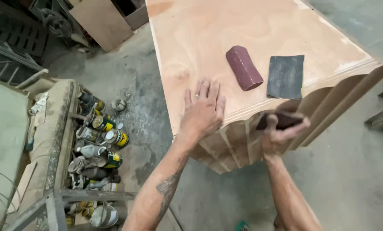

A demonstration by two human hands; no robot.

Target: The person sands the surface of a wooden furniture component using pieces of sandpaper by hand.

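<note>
My left hand (203, 112) lies flat, fingers spread, on the near edge of a light plywood tabletop (208, 38); a ring shows on one finger. My right hand (279, 130) grips a dark folded piece of sandpaper (281, 120) and presses it against the table's scalloped, fluted front edge (238, 145), just under the top. On the tabletop beyond lie a folded maroon sandpaper piece (244, 68) and a flat dark grey sandpaper sheet (285, 76).
Several paint and varnish cans (101, 141) crowd the concrete floor at the left beside a dusty bench (50, 132). A metal frame (59, 201) stands at the lower left. Boards lean at the top left (101, 21). Metal legs (382, 113) show at the right edge.
</note>
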